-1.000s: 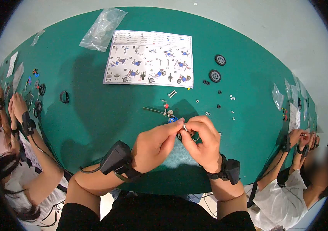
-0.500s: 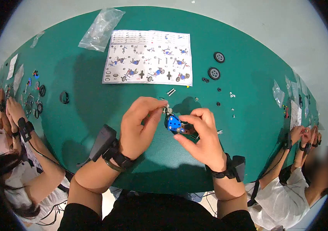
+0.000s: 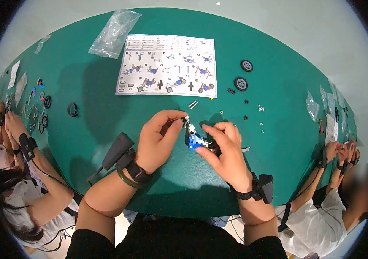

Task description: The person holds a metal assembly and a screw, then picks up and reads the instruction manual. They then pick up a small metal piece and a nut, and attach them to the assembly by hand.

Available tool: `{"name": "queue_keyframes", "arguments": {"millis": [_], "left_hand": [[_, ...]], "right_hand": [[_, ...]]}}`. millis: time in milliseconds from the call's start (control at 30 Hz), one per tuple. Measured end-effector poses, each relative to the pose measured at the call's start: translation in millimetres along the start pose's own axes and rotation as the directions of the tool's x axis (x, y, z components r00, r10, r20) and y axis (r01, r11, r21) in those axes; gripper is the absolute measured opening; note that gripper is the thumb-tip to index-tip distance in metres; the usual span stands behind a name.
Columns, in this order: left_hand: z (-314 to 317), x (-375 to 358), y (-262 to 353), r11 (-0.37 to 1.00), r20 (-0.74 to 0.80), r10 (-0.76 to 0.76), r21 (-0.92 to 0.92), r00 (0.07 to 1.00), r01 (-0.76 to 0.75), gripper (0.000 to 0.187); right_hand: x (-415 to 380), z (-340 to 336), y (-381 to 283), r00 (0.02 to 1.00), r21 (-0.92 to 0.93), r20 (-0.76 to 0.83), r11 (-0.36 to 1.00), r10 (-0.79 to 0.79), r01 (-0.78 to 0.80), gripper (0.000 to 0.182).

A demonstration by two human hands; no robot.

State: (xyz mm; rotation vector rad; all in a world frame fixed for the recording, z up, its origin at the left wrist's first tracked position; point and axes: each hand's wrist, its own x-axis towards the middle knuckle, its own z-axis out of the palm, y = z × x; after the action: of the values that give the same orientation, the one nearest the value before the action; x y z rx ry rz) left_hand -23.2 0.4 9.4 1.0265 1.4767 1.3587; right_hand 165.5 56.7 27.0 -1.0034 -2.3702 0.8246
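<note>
Between my hands, above the green table, is a partly built model motorcycle (image 3: 196, 141) with a blue plate, dark parts and silver metal pieces. My right hand (image 3: 226, 149) grips its blue body between thumb and fingers. At the upper left end of the model, my left hand (image 3: 161, 137) pinches the small silver and dark parts with thumb and forefinger; the exact piece is partly hidden by the fingertips. Just beyond the hands lie silver metal pins (image 3: 193, 104). A small silver piece (image 3: 246, 149) shows to the right of my right hand.
A printed instruction sheet (image 3: 166, 64) lies ahead, with a clear plastic bag (image 3: 115, 34) at its left. Two wheels (image 3: 241, 83), small black rings (image 3: 246, 102) and tiny fasteners (image 3: 261, 108) are at right. A black band (image 3: 72, 109) lies left. Other people work at both sides.
The model has tilted in my hands, so its blue plate now catches the light. My left hand has shifted slightly right, still at the model's upper end.
</note>
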Motion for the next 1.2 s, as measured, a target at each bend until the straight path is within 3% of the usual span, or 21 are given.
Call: {"name": "queue_keyframes", "arguments": {"millis": [167, 367, 567, 667, 767, 1067, 1200], "left_hand": [[1, -9, 14, 0.994, 0.087, -0.097, 0.055, 0.991, 0.092, 0.015], [5, -14, 7, 0.99, 0.168, -0.044, -0.123, 0.985, 0.065, 0.015], [2, -15, 15, 0.997, 0.232, -0.018, 0.075, 0.973, 0.001, 0.016], [4, -16, 14, 0.999, 0.164, 0.04, 0.012, 0.986, -0.043, 0.016], [1, -13, 16, 0.999, 0.148, -0.002, -0.046, 0.989, 0.009, 0.014], [0, -14, 17, 0.995, 0.231, 0.061, 0.059, 0.971, -0.077, 0.011], [-1, -15, 22, 0.961, 0.26, 0.097, 0.228, 0.961, -0.159, 0.017]], "right_hand": [[-3, 0, -5, 0.997, -0.002, 0.066, 0.999, -0.034, 0.034, 0.03], [-1, -3, 1, 0.999, 0.12, 0.036, 0.992, 0.02, -0.024, 0.024], [-2, -5, -2, 1.0, 0.076, -0.02, 0.997, -0.018, 0.02, 0.022], [-1, -9, -2, 0.999, 0.087, 0.033, 0.996, -0.016, 0.013, 0.022], [1, -10, -3, 0.999, 0.102, 0.03, 0.994, -0.044, 0.04, 0.022], [1, -10, 1, 0.999, 0.106, -0.019, 0.993, -0.047, 0.049, 0.023], [2, -11, 3, 0.998, 0.094, 0.023, 0.994, -0.05, 0.048, 0.022]]}}
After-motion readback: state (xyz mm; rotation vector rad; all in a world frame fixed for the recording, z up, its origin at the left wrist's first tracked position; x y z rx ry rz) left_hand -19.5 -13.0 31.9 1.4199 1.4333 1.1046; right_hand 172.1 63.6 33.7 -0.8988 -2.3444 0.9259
